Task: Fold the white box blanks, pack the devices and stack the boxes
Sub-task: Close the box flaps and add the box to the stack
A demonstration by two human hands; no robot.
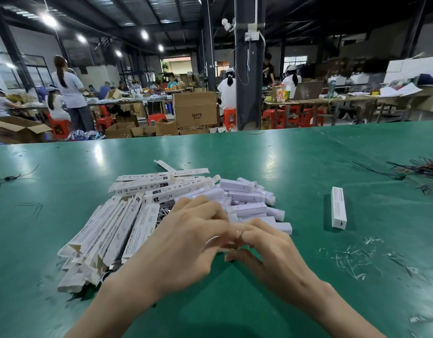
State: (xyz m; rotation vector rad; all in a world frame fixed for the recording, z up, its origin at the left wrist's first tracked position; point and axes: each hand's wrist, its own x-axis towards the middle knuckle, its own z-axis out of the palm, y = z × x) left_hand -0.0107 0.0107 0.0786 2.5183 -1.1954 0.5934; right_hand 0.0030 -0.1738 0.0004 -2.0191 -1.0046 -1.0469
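Note:
My left hand (186, 237) and my right hand (266, 252) meet fingertip to fingertip over the green table, blurred by motion. Between the fingers a small white piece (228, 247) shows; both hands seem to pinch it, and most of it is hidden. To the left lies a heap of flat white box blanks (105, 235) with printed text. Behind the hands sits a pile of small white devices (249, 201). One folded white box (338, 207) lies alone on the right.
The green table (308, 167) reaches far ahead. Thin wires (420, 169) lie at its right edge, another wire (8, 178) at the left. Plastic scraps (357, 259) litter the near right. Beyond the table are cartons, red stools and people at benches.

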